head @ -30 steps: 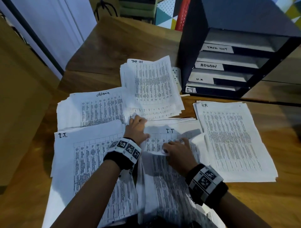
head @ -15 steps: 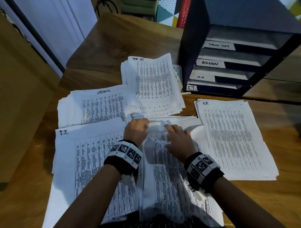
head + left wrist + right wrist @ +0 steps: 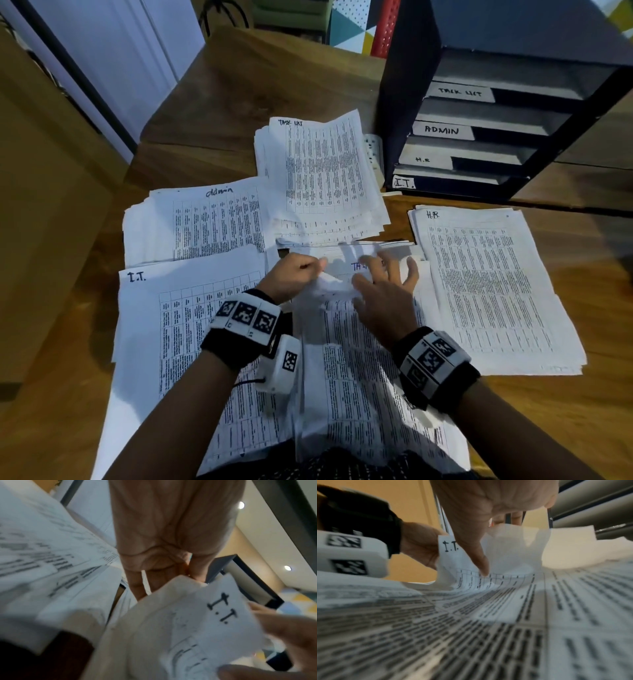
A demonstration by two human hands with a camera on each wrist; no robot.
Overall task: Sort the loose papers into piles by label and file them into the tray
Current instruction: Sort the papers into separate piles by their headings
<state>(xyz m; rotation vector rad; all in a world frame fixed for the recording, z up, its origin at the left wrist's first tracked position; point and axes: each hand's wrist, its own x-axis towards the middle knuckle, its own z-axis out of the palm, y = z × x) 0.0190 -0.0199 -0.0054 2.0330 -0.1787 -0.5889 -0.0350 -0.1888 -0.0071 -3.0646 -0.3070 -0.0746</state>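
Wooden table (image 3: 260, 89) under paper piles (image 3: 493, 284); white door (image 3: 113, 51) behind.

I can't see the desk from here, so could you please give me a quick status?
Left hand pinching I.T. sheet corner. Right hand open, fingers spread on the loose stack. Tray slots look empty, nothing blocking.

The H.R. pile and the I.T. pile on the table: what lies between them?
In the head view, the unsorted stack lies between the I.T. pile and the H.R. pile. Both hands work on its top sheet.
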